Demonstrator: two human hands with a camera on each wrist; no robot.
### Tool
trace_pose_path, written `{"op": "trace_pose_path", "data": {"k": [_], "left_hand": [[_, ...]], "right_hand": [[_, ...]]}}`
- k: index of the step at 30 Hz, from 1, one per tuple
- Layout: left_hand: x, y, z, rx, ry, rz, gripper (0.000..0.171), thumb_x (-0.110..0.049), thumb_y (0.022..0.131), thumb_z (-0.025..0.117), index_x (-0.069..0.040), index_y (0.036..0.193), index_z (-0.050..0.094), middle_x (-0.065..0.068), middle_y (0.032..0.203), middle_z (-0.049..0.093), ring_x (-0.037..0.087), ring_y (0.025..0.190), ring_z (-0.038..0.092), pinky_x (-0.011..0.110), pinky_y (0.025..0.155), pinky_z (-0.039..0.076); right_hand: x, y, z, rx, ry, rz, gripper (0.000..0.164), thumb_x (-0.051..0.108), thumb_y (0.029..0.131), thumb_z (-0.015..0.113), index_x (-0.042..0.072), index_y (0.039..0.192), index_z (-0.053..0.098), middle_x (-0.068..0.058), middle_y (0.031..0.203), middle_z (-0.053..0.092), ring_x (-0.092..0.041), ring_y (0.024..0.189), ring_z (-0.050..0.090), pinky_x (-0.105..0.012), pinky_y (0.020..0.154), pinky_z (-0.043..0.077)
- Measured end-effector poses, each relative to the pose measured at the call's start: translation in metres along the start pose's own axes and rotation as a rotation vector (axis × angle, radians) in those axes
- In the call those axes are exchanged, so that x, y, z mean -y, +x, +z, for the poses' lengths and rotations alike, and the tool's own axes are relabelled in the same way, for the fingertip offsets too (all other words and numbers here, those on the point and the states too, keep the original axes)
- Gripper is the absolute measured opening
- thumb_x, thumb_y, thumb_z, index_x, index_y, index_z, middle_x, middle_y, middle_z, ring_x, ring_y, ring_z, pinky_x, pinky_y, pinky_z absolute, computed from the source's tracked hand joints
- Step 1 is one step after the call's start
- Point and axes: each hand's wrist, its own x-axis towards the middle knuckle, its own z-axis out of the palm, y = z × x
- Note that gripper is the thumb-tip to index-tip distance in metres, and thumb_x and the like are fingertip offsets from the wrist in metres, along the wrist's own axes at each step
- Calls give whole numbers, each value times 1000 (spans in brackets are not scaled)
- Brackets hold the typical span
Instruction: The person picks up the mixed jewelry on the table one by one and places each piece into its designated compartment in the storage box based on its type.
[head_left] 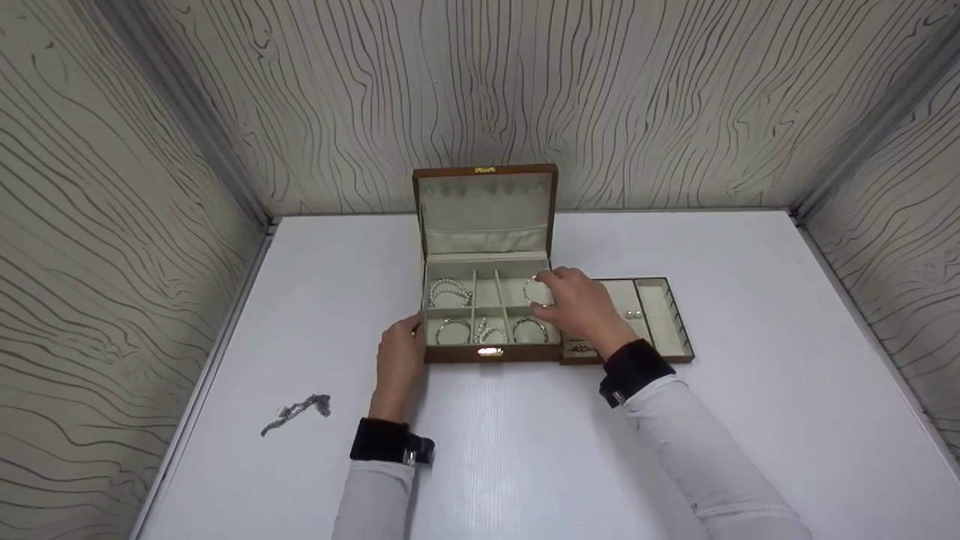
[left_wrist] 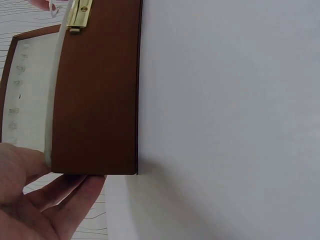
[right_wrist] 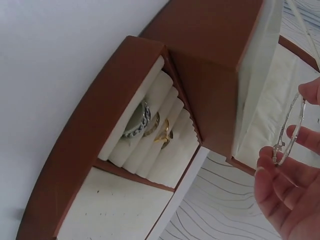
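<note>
A brown jewelry box [head_left: 457, 355] stands with its lid [head_left: 484, 210] raised. At its left end, my left hand [head_left: 400, 360] grips the wall, the thumb at the upper edge and the fingers against the outer side in the left wrist view. My right hand [head_left: 583, 306] holds a thin silver bangle [right_wrist: 278, 145] between thumb and fingers, over the back right compartment. A pearl bracelet [head_left: 450, 283] lies in the back left compartment. Along the front are a bangle [head_left: 441, 330], a pearl strand [head_left: 484, 330] and another bangle [head_left: 530, 320].
A side drawer [head_left: 656, 300] extends from the box's right; my right hand partly covers it. It holds rings [right_wrist: 145, 120] in padded slots and pearl earrings [head_left: 634, 315]. A dark chain [head_left: 321, 405] lies on the white table [head_left: 487, 450] at left. Patterned walls [head_left: 487, 90] surround the table.
</note>
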Motion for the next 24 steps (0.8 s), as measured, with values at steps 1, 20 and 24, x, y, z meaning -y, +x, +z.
{"op": "trace_pose_path", "data": {"k": [1,20,24], "left_hand": [[0,0,0,-1,0,-2,32,-12,99,57,-1,129,63,15,125,64,28,118,58,41,93,51],[0,4,3,9,18,-26,31,-14,100,57,-3,129,64,14,125,65,27,117,60,41,91,52],[0,5,3,-1,17,-24,31,-14,100,57,-3,129,64,14,124,65,27,116,60,42,91,52]], "right_hand": [[1,1,2,-2,-5,-8,49,39,88,68,6,124,62,-19,116,64,-36,105,61,-50,75,55],[7,33,33,32,-135,-101,36,35,95,64,2,79,68,-12,74,66,-35,78,62,-50,75,50],[7,36,34,42,-115,-60,33,34,95,65,4,82,70,-20,97,65,-38,83,63,-52,81,48]]}}
